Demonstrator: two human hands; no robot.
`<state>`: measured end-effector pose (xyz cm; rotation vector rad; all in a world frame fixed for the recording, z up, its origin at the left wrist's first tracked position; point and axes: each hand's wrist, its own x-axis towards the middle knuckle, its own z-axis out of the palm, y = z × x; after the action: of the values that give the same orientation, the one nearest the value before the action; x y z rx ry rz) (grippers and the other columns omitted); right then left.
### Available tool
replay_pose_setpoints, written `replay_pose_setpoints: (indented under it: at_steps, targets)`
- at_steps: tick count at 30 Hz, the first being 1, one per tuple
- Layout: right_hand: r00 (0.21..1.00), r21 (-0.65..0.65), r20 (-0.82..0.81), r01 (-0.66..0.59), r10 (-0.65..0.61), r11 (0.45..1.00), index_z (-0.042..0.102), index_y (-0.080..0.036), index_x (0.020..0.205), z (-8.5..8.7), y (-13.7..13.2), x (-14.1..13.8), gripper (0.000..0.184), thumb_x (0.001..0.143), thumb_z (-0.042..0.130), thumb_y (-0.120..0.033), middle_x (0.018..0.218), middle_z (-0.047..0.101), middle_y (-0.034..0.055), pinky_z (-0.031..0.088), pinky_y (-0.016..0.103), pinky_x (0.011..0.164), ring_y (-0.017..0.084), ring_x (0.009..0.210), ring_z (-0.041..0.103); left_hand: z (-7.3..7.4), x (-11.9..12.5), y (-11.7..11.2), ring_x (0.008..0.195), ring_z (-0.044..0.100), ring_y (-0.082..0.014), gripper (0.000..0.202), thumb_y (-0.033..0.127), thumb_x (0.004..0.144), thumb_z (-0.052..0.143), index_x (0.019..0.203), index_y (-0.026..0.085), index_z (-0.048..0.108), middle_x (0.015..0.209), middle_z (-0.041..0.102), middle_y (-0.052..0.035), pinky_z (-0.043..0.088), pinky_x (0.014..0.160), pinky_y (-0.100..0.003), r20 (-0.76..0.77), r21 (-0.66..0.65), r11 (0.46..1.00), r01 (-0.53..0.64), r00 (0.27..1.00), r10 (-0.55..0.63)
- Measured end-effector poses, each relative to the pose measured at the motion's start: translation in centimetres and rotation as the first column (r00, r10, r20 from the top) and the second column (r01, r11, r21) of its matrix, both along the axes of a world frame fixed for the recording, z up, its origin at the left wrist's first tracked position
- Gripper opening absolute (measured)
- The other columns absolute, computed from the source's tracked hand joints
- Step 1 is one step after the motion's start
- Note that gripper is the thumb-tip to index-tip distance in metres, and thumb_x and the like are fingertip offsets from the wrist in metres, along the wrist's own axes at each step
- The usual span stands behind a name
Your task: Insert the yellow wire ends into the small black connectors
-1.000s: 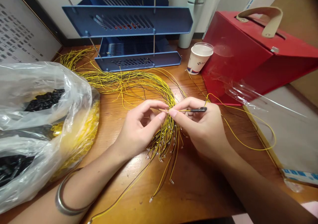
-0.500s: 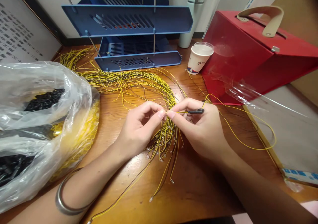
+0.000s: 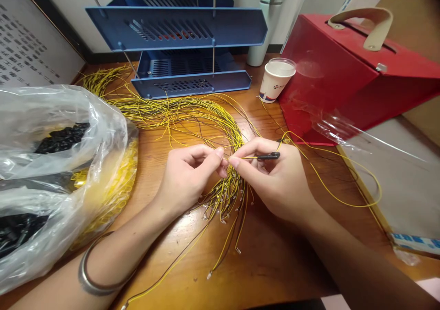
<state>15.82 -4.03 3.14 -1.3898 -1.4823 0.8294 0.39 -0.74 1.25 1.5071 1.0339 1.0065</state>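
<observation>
Since the earlier frames, both hands have shifted slightly lower and closed toward each other, and the black sleeve [image 3: 268, 155] has moved left with them.

The left hand [image 3: 187, 177] is curled, with thumb and forefinger pressed together on the free end of a yellow wire [image 3: 249, 157]. The right hand [image 3: 278, 181] pinches the same wire just beside that point, so the fingertips of both hands touch. The sleeve sits on the wire above the right hand's knuckles. Its long axis runs left to right, in line with the wire and pointing at the left hand's fingertips. The right hand is the nearer one to the sleeve.

Behind the sleeve, the wire loops away to the right across the table [image 3: 268, 255] and returns toward the hands.

A bundle of wires [image 3: 206, 113] lies directly under both hands, its ends fanned toward the person.

A plastic bag [image 3: 68, 117] stands to the left. A paper cup [image 3: 275, 80], a red case [image 3: 343, 71] and a blue tray rack [image 3: 178, 25] stand farther back, well apart from the hands.
</observation>
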Motion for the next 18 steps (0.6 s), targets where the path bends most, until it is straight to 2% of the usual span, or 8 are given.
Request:
replay_pose_setpoints:
  at_steps: [3,5,9,11,15,18]
  targets:
    - [1.000,-0.016,-0.001,0.005,-0.005,1.000,0.067,-0.015,0.069,-0.01,-0.07,-0.02,0.011,0.077,0.066,-0.021,0.049,0.052,-0.0048,0.022,0.021,0.038,0.004,0.040,0.032,0.00,0.11,0.14,0.043,0.049,-0.0058,0.034,0.021,0.089,0.057,0.056,0.018,0.066,0.051,0.062,0.0030,0.043,0.049,-0.019,-0.021,0.001,1.000,-0.023,1.000,0.023]
    - [1.000,-0.020,-0.008,0.015,-0.015,1.000,0.068,-0.015,0.069,-0.02,-0.10,-0.03,0.011,0.077,0.066,-0.022,0.050,0.052,-0.0046,0.022,0.021,0.038,0.004,0.040,0.032,-0.15,0.19,0.20,0.045,0.050,-0.0062,0.033,0.024,0.091,0.056,0.061,0.017,0.068,0.057,0.066,0.0017,0.044,0.050,-0.020,-0.029,0.012,0.999,-0.045,0.999,0.045]
    - [0.998,-0.035,-0.051,0.042,-0.044,0.998,0.066,-0.015,0.070,-0.09,-0.07,0.00,0.010,0.077,0.066,-0.021,0.055,0.055,-0.0032,0.027,0.021,0.040,0.005,0.044,0.036,-0.57,0.07,0.13,0.050,0.052,-0.0070,0.015,0.025,0.090,0.058,0.092,0.019,0.071,0.080,0.072,-0.0008,0.044,0.049,-0.020,0.067,0.072,0.991,-0.111,0.992,0.106]
    - [0.995,-0.053,-0.091,0.047,-0.052,0.998,0.065,-0.015,0.069,-0.10,-0.03,0.05,0.010,0.076,0.066,-0.021,0.053,0.051,-0.0042,0.026,0.020,0.040,0.005,0.044,0.036,-0.67,-0.14,-0.02,0.054,0.054,-0.0074,0.017,0.020,0.089,0.059,0.103,0.021,0.069,0.091,0.072,-0.0015,0.045,0.050,-0.020,0.113,0.131,0.982,-0.139,0.986,0.125]
    - [0.986,-0.079,-0.158,0.047,-0.059,0.996,0.063,-0.016,0.069,-0.07,0.07,0.13,0.009,0.075,0.067,-0.021,0.049,0.045,-0.0065,0.023,0.020,0.039,0.005,0.042,0.033,-0.57,-0.47,-0.38,0.062,0.058,-0.0102,0.019,0.015,0.083,0.063,0.099,0.020,0.070,0.099,0.071,-0.0043,0.047,0.055,-0.023,0.023,0.274,0.956,-0.103,0.995,0.100]
    - [0.979,-0.098,-0.193,0.047,-0.065,0.994,0.063,-0.016,0.069,-0.06,0.17,0.13,0.010,0.074,0.068,-0.022,0.049,0.046,-0.0061,0.023,0.020,0.039,0.005,0.042,0.034,-0.50,-0.37,-0.47,0.059,0.057,-0.0113,0.018,0.020,0.080,0.069,0.098,0.019,0.072,0.089,0.071,-0.0053,0.045,0.051,-0.023,-0.025,0.252,0.967,-0.033,0.999,0.040]
